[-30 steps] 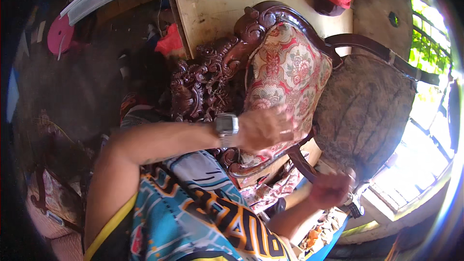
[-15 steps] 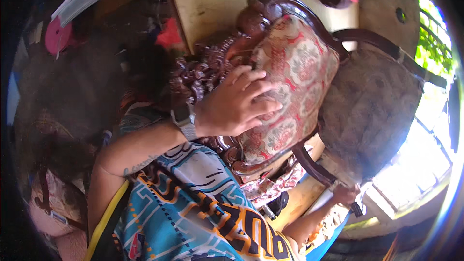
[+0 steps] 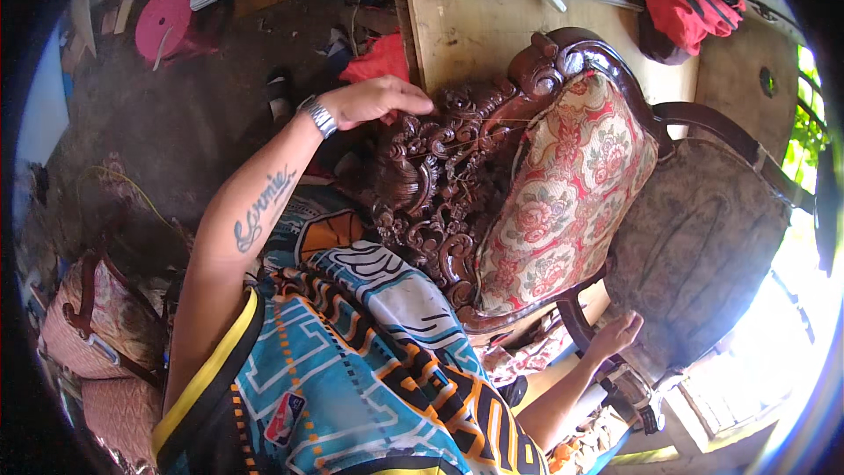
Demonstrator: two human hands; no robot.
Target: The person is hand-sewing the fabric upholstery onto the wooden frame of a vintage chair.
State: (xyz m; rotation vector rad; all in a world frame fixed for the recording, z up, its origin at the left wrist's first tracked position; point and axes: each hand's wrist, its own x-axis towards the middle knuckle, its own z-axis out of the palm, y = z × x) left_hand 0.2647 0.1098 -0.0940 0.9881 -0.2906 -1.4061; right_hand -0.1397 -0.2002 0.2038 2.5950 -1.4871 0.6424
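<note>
Since half a second ago, the left hand (image 3: pixel 374 101) has left its place over the floral panel (image 3: pixel 563 211) and swung out past the outer edge of the carved wooden frame (image 3: pixel 431 167), while the right hand (image 3: pixel 618 334) has shifted only slightly; the whole view has slid a little too. Both hands are well apart, on opposite sides of the chair back, which fills the middle of the view. It lies to the right of the left hand and up and to the left of the right hand, and the panel's long axis slants from upper right down to lower left. Judging by the view alone, the left fingertips are nearest the carving, and the right hand is nearer the panel's lower right side, just beside the brown padded back (image 3: pixel 694 246) of a second chair. Fingers on both hands are curled in; I cannot tell whether either pinches something, such as a thread, or whether the left touches the wood. Behind the left hand lies a red cloth (image 3: pixel 378 57).
</note>
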